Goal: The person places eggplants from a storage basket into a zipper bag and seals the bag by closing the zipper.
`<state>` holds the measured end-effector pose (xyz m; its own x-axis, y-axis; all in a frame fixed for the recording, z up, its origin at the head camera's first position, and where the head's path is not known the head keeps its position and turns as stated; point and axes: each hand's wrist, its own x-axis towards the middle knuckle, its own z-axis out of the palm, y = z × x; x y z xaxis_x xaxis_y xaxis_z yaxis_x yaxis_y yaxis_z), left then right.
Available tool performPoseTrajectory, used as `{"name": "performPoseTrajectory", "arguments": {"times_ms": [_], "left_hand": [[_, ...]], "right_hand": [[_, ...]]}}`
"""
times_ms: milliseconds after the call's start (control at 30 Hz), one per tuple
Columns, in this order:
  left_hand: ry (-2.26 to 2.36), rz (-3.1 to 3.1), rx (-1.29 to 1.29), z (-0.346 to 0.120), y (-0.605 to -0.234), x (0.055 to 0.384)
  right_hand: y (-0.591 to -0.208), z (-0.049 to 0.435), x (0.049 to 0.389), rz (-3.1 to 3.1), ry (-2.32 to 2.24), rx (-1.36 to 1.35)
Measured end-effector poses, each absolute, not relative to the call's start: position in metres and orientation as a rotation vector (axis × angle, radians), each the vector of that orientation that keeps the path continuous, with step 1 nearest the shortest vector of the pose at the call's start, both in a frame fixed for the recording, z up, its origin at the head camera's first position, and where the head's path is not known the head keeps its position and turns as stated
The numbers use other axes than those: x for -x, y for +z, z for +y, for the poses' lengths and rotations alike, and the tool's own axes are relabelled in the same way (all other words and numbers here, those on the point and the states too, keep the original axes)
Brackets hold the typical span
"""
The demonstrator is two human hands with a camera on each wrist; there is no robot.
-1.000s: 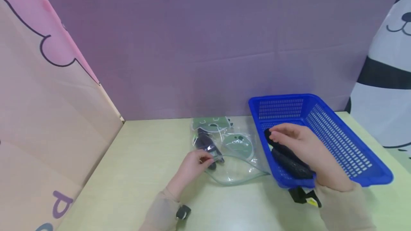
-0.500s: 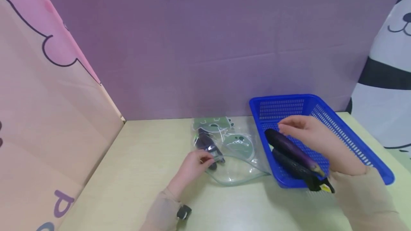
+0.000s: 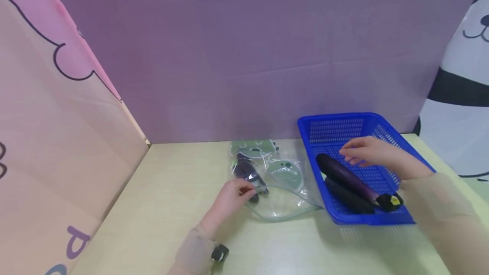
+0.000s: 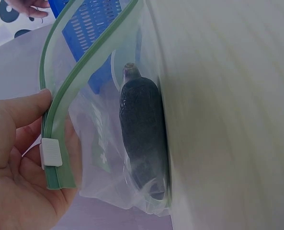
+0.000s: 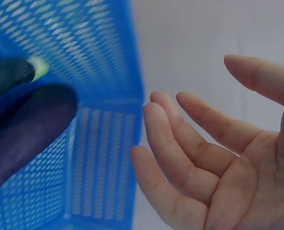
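Note:
My left hand (image 3: 229,200) pinches the mouth of a clear zip bag (image 3: 284,174) with green printed faces. In the left wrist view its thumb and fingers grip the green zip strip (image 4: 86,64) by a white slider (image 4: 51,152). The bag's mouth gapes. Inside lies a dark eggplant (image 4: 142,129). My right hand (image 3: 372,152) hovers over the blue basket (image 3: 332,116), fingers relaxed and holding nothing. Below it a long purple eggplant (image 3: 345,177) lies in the basket, beside a darker, near-black long vegetable (image 3: 347,196).
A pale table (image 3: 179,173) carries the bag and, to its right, the basket. Behind stands a purple cloth backdrop (image 3: 229,54). A cartoon-printed panel (image 3: 61,118) rises at the left, a panda-printed one (image 3: 458,139) at the right.
My right hand has let go of the purple eggplant and moved up and right from it. The eggplant's stem end has settled inside the basket. My left hand keeps its pinch on the bag.

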<state>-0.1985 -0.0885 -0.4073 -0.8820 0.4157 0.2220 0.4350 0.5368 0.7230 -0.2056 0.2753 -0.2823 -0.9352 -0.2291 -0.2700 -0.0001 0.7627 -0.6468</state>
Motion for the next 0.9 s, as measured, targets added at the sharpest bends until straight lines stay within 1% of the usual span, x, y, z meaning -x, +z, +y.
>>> {"name": "performPoseTrajectory", "arguments": {"times_ms": [400,900], "left_hand": [[-1.303,-2.765,0.721,-0.088,-0.406,0.198],[-1.316,-2.767,0.712,-0.087,-0.406,0.198]], "right_hand": [[-0.312,0.3,0.23,2.522,-0.873,0.108],[-0.333,0.314,0.246,2.397,-0.817,-0.026]]}}
